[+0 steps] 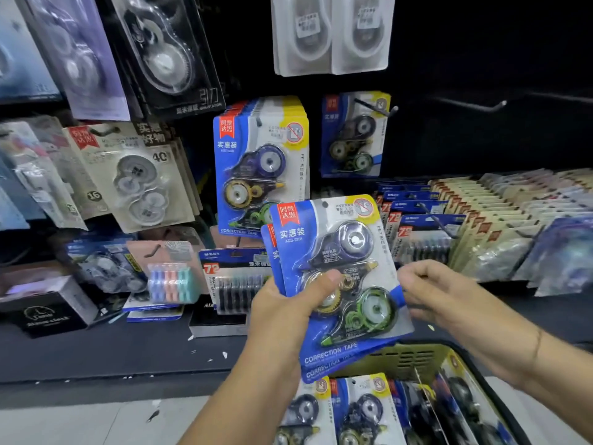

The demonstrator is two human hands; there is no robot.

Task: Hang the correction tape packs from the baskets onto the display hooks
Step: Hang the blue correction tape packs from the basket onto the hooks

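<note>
Correction tape packs (337, 277), gripped by left hand (282, 303) and right hand (430, 290), hover over basket (385, 359) near hung packs (260, 168).

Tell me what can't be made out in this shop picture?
Head view:
Held pack count: front pack hides those behind, in left hand.
Contents of basket: cut off by bottom edge.
Print on upper-left hanging packs: blurred.
Whether right hand grips it: blurred.
</note>
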